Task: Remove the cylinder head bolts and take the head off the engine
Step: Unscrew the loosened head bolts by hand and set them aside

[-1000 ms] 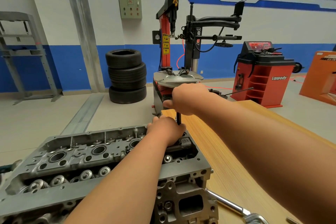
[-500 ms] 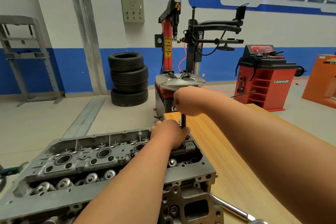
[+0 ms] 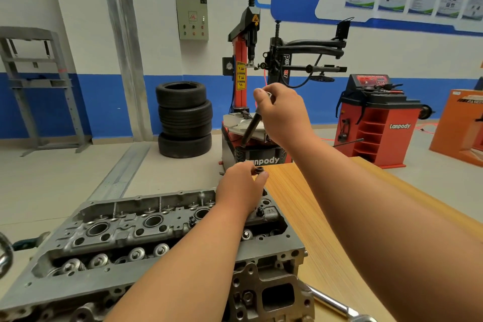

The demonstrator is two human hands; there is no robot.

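Right hand (image 3: 283, 115) has drawn the long dark steel bolt (image 3: 251, 127) clear of the grey aluminium cylinder head (image 3: 125, 230) on the wooden desk (image 3: 290, 191), gripping its top; left hand (image 3: 239, 185) pinches a small dark washer (image 3: 259, 170): one bolt out, head still seated

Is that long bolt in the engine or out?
Out. The right hand holds the bolt in the air, tilted, well above the head.
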